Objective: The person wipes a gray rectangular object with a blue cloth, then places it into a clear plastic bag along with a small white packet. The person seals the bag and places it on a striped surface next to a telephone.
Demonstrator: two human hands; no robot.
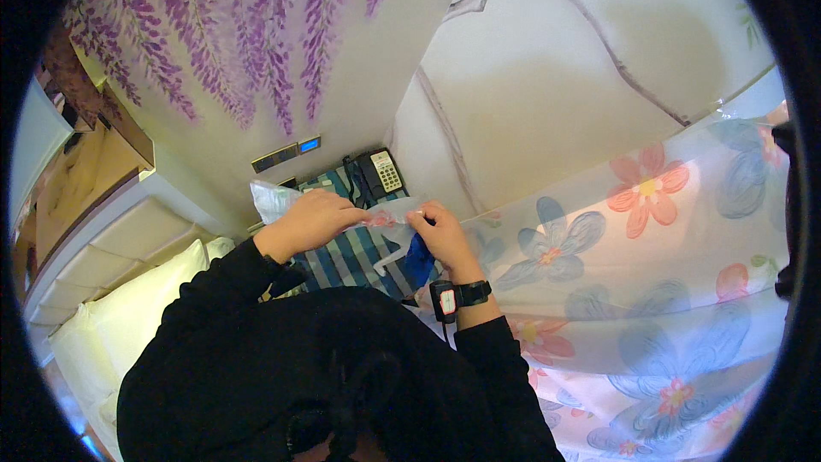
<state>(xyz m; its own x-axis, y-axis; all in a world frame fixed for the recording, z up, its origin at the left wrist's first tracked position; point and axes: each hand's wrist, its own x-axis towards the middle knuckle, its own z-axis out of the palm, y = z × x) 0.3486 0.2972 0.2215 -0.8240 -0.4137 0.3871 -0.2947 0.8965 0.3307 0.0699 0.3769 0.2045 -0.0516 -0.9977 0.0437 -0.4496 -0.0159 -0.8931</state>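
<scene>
My left hand (310, 221) and my right hand (446, 241) are raised close together in front of me. Between them stretches a piece of thin, see-through plastic (382, 219) with pinkish marks, its ends pinched in the fingers of each hand. A shiny blue thing (419, 262) shows just below my right hand; its kind is unclear. Beside it a narrow white strip (389, 260) stands out against the striped surface. Crumpled whitish plastic (274, 200) lies at the far side of my left wrist; I cannot tell whether it joins the pinched piece.
Below my hands is a blue-green striped surface (329, 263). A desk telephone (380, 173) sits at its far edge, near a wall panel (286, 154). White pillows (141, 299) and a padded headboard (128, 244) are at left. Flowered cloth (646, 291) fills the right.
</scene>
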